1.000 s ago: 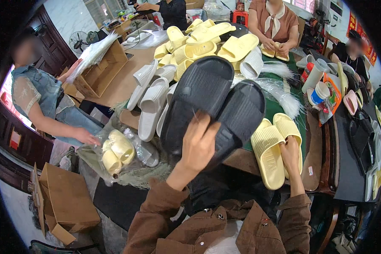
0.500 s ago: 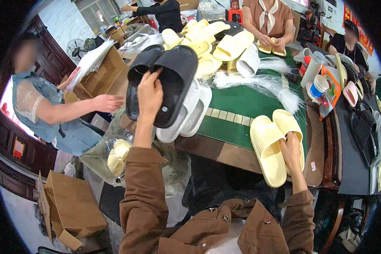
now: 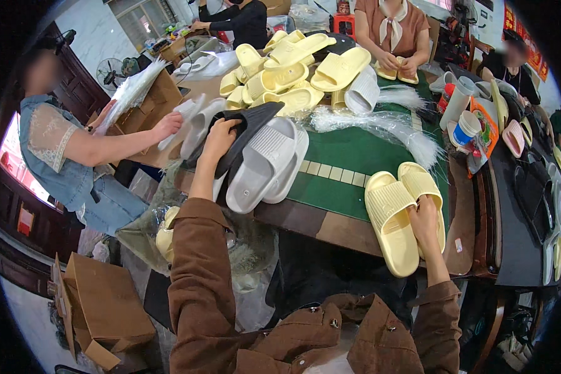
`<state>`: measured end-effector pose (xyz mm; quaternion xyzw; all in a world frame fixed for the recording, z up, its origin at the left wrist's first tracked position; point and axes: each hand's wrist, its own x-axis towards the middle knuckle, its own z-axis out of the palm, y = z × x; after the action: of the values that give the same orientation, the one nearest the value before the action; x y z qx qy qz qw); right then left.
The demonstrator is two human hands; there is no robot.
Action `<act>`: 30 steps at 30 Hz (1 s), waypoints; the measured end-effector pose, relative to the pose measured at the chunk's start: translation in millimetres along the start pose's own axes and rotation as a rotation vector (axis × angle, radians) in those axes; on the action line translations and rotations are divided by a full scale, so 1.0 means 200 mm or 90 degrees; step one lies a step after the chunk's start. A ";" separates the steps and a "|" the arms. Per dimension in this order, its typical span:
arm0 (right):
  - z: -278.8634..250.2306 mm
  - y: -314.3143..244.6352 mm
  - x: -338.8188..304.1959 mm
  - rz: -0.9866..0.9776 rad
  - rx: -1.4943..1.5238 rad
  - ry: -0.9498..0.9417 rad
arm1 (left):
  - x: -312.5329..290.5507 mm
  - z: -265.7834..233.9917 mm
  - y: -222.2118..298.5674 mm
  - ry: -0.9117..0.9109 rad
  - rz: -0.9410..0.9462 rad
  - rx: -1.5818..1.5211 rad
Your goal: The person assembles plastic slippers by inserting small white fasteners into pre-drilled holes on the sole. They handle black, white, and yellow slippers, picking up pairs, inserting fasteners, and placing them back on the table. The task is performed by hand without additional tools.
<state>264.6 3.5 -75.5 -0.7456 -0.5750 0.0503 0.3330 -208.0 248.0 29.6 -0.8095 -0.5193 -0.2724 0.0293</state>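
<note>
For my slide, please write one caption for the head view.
Left hand holding black slippers beside a grey pair, right hand on a yellow pair, at a green-covered table.

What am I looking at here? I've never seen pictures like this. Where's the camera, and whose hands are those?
There's no machine: these are a person's bare hands, in brown sleeves. A wide fisheye camera on that person's head looks down, which is why straight edges bend. The left hand grips black, open-toed slippers; the right hand holds a pair of pale yellow, ribbed slippers. On the green-topped table lie a heap of yellow slippers, light grey ribbed slippers and clear plastic wrapping.
</note>
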 end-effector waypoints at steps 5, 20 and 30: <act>-0.01 -0.04 0.00 0.002 0.022 -0.003 | -0.07 -0.09 0.06 0.077 -0.108 0.017; -0.01 -0.07 0.00 -0.005 -0.059 -0.030 | -0.49 -0.73 1.46 0.055 0.431 -0.906; -0.01 -0.03 0.00 0.047 -0.064 -0.022 | -0.53 -0.71 1.62 -0.146 0.488 -1.100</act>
<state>260.3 3.9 -70.5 -0.7810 -0.5547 0.0462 0.2832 -22.2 -34.1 175.8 -0.6882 0.1627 -0.4531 -0.5428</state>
